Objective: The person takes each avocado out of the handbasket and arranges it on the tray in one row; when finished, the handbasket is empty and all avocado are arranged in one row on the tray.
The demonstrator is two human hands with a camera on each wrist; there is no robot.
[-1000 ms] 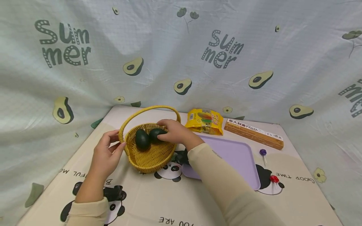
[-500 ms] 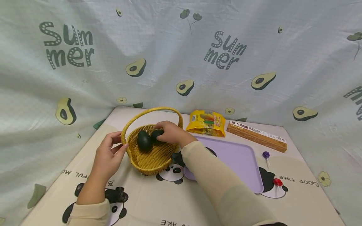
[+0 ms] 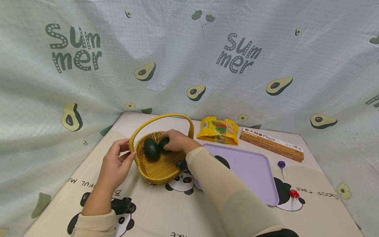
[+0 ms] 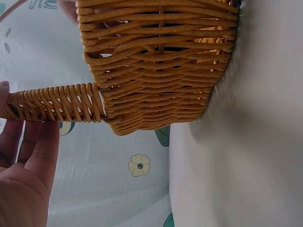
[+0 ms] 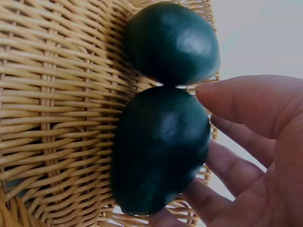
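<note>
A yellow wicker basket [image 3: 160,169] with a tall arched handle stands on the table. Inside lie two smooth dark green avocados. My left hand [image 3: 116,164] pinches the lower left part of the handle [image 4: 57,101] between thumb and fingers. With my right hand [image 3: 176,141] I reach over the basket's right rim and hold the right avocado [image 5: 161,151], thumb at one end and fingers curled along its side. The left avocado [image 3: 152,149] lies right beside the held one, free of any hand. In the head view my right hand covers much of the held avocado.
Right of the basket lies a lilac tray [image 3: 251,174], partly under my right sleeve. Behind it are a yellow snack bag [image 3: 219,130] and a long pasta box [image 3: 271,144]. A purple lollipop [image 3: 281,164] and a red lollipop [image 3: 294,193] lie at the right.
My right hand has shifted a little left in the basket and covers more of the right avocado. My left hand keeps its hold on the handle. The head view has turned slightly left.
</note>
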